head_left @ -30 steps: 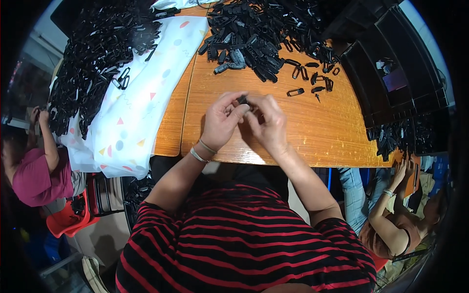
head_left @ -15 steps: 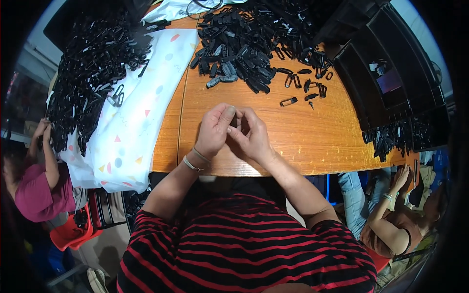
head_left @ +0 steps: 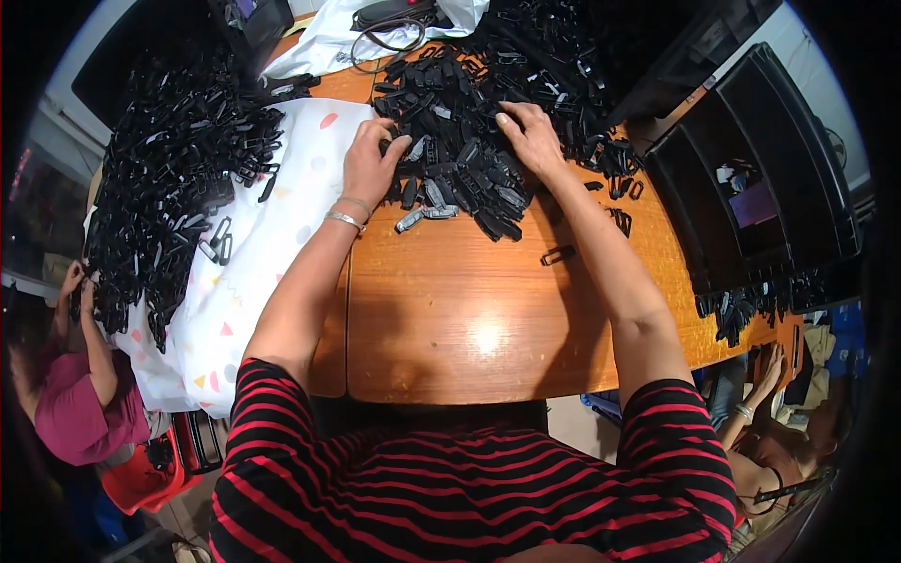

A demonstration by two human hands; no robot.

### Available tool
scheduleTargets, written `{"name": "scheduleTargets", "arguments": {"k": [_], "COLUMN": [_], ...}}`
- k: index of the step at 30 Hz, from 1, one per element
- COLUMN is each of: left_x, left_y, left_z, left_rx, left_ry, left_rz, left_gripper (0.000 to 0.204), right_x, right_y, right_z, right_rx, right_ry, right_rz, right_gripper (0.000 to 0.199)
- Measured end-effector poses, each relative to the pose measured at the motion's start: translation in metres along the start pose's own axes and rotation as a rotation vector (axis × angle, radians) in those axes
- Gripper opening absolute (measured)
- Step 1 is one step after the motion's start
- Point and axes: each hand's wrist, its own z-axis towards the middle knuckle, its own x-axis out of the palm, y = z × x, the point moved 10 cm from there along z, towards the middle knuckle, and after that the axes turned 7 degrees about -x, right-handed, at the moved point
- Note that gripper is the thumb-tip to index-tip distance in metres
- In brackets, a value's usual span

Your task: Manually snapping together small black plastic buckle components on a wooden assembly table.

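Note:
A heap of small black plastic pieces [head_left: 460, 164], some elongated and solid, lies on the wooden table in front of me. At its left edge my left hand [head_left: 371, 161] is closed, with a dark piece [head_left: 385, 146] showing between thumb and fingers. My right hand [head_left: 533, 141] is over the heap's right side, fingers apart and tips by the pieces. Nothing shows in its grip, though its underside is hidden. A loose rectangular black frame [head_left: 557, 255] lies below my right forearm.
Left is a white patterned sheet [head_left: 272, 225] with a large pile of black frames [head_left: 169, 188]. A black open-fronted case [head_left: 751, 178] stands right. A coiled cable [head_left: 389, 42] lies on white plastic at the back. One person [head_left: 75, 403] sits left, another [head_left: 765, 450] right.
Both hands were together near the table's front edge; they have parted and reached forward to the heap. My left hand now has a dark piece between its fingers. The view has shifted slightly.

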Motion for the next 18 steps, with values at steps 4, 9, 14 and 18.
{"name": "scheduleTargets", "arguments": {"k": [4, 9, 14, 18], "left_x": [0.025, 0.026, 0.007, -0.014], "left_y": [-0.003, -0.029, -0.035, -0.042], "left_z": [-0.001, -0.012, -0.043, -0.076], "left_rx": [-0.044, 0.110, 0.036, -0.008], "left_ry": [0.140, 0.187, 0.217, 0.230], "left_rz": [-0.101, -0.062, -0.136, -0.164], "left_gripper": [0.023, 0.030, 0.029, 0.028], "right_x": [0.026, 0.028, 0.026, 0.025], "right_y": [0.009, 0.028, 0.064, 0.091], "right_z": [-0.003, -0.017, -0.046, -0.073], "right_rx": [0.032, 0.059, 0.032, -0.012], "right_ry": [0.096, 0.081, 0.063, 0.157], "right_rz": [-0.115, -0.062, -0.020, 0.031], "right_gripper": [0.047, 0.045, 0.041, 0.044]}}
